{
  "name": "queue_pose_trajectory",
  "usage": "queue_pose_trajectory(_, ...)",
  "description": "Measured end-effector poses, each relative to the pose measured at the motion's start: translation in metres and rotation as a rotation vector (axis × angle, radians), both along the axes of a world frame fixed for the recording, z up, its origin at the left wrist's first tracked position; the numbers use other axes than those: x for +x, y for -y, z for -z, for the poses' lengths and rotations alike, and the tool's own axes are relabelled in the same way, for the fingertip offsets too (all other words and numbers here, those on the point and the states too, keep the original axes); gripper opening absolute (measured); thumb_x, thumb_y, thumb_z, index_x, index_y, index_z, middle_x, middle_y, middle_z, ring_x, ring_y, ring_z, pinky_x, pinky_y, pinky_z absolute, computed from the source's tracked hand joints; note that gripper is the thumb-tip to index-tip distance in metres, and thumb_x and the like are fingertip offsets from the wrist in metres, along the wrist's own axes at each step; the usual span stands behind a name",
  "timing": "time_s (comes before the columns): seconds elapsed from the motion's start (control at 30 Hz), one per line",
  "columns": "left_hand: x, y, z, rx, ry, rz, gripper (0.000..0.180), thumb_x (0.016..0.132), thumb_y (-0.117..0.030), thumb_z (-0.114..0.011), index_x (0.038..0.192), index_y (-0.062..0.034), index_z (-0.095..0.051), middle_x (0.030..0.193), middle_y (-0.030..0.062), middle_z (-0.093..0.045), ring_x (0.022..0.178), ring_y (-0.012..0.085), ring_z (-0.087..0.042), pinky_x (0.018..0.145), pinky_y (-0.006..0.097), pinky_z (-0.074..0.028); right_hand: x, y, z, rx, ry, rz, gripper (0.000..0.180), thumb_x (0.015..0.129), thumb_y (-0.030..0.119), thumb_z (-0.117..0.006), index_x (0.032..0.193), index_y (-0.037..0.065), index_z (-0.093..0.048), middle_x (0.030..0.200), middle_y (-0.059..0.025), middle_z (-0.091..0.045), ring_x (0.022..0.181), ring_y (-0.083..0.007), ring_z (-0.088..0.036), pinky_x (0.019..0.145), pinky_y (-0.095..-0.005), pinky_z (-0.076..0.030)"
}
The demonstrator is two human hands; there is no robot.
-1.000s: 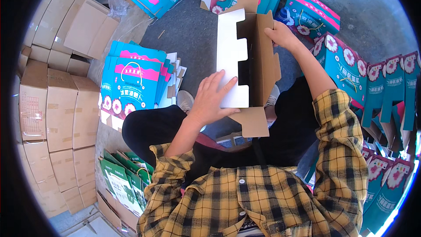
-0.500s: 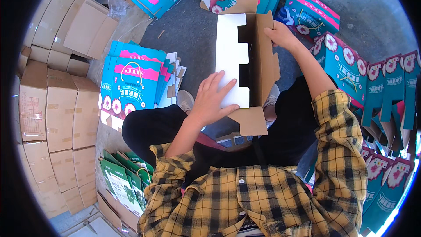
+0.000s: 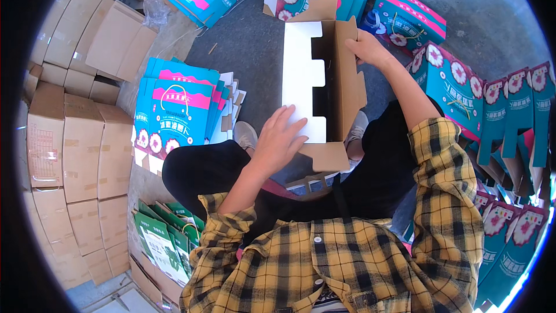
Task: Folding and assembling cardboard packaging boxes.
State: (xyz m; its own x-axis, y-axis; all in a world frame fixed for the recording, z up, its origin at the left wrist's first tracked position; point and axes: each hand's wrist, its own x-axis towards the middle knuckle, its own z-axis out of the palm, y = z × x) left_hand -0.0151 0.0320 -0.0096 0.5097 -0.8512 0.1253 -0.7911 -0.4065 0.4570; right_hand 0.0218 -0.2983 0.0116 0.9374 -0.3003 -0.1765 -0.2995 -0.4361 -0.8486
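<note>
Between my knees stands a cardboard gift box (image 3: 344,81) with its top open, brown inside, with a white notched flap (image 3: 298,81) along its left side. My right hand (image 3: 368,48) grips the box's right wall near the far corner, fingers wrapped over the edge. On the near end of the white flap lies my left hand (image 3: 279,141), fingers stretched out and spread, holding nothing. A brown end flap (image 3: 325,156) sticks out toward me, and another brown flap stands up at the far end. The box's floor is in shadow.
Flat teal-and-pink boxes (image 3: 179,104) lie stacked at my left, with more farther off. Upright teal boxes (image 3: 452,90) line the right side. Brown cartons (image 3: 81,145) are piled along the left edge. Green boxes (image 3: 165,235) stand near my left knee.
My left hand has slid a little toward me along the white flap. The box has shifted slightly left, and my right hand keeps hold of its edge.
</note>
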Motion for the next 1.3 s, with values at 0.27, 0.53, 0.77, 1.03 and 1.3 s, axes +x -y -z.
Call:
queue_pose_trajectory(0.27, -0.016, -0.009, -0.017, 0.002, -0.141, 0.082, 0.038, 0.082, -0.021, -0.062, 0.117, -0.0078, -0.059, 0.138, 0.0198, -0.042, 0.132, 0.0394, -0.033, 0.108, 0.047, -0.026, -0.001, 0.006, 0.003, 0.018, 0.0, 0.008, 0.031, 0.084, 0.02, -0.047, 0.106, 0.0, -0.055, 0.085, -0.0128, -0.065, 0.066, -0.022, -0.065, 0.056, -0.0331, -0.055)
queue_pose_trajectory(0.53, -0.04, 0.039, 0.02, -0.156, 0.112, -0.379, 0.046, 0.079, -0.021, -0.066, 0.12, -0.0023, -0.054, 0.122, 0.0173, -0.051, 0.122, 0.0351, -0.042, 0.102, 0.049, -0.03, -0.001, 0.003, 0.006, 0.052, 0.005, 0.012, 0.029, 0.084, 0.018, -0.046, 0.104, 0.001, -0.057, 0.084, -0.0123, -0.066, 0.067, -0.0218, -0.066, 0.055, -0.0332, -0.056)
queue_pose_trajectory(0.77, -0.065, 0.068, 0.023, -0.081, 0.196, -0.165, 0.056, 0.08, -0.025, -0.064, 0.127, 0.0009, -0.047, 0.131, 0.0233, -0.043, 0.125, 0.0383, -0.038, 0.105, 0.055, -0.023, -0.005, -0.002, 0.002, 0.098, -0.02, 0.031, 0.029, 0.083, 0.015, -0.045, 0.107, 0.002, -0.056, 0.086, -0.0125, -0.066, 0.069, -0.0222, -0.068, 0.053, -0.0326, -0.056)
queue_pose_trajectory(1.03, -0.063, 0.091, 0.024, -0.047, 0.089, -0.311, 0.053, 0.084, -0.025, -0.06, 0.129, -0.0001, -0.045, 0.137, 0.0235, -0.037, 0.13, 0.0384, -0.032, 0.107, 0.056, -0.019, -0.01, -0.012, -0.007, 0.111, -0.008, -0.037, 0.05, 0.084, 0.028, -0.053, 0.124, -0.001, -0.044, 0.102, -0.0181, -0.063, 0.083, -0.0253, -0.067, 0.061, -0.0365, -0.057)
queue_pose_trajectory(1.3, -0.043, 0.014, 0.026, -0.112, 0.092, -0.176, 0.046, 0.079, -0.007, -0.058, 0.125, -0.0044, -0.054, 0.137, 0.0208, -0.04, 0.13, 0.0386, -0.035, 0.108, 0.053, -0.024, -0.003, 0.026, -0.022, 0.277, 0.16, 0.254, 0.089, 0.084, 0.073, -0.035, 0.138, 0.003, -0.04, 0.132, -0.0171, -0.047, 0.116, -0.0295, -0.049, 0.098, -0.0429, -0.037)
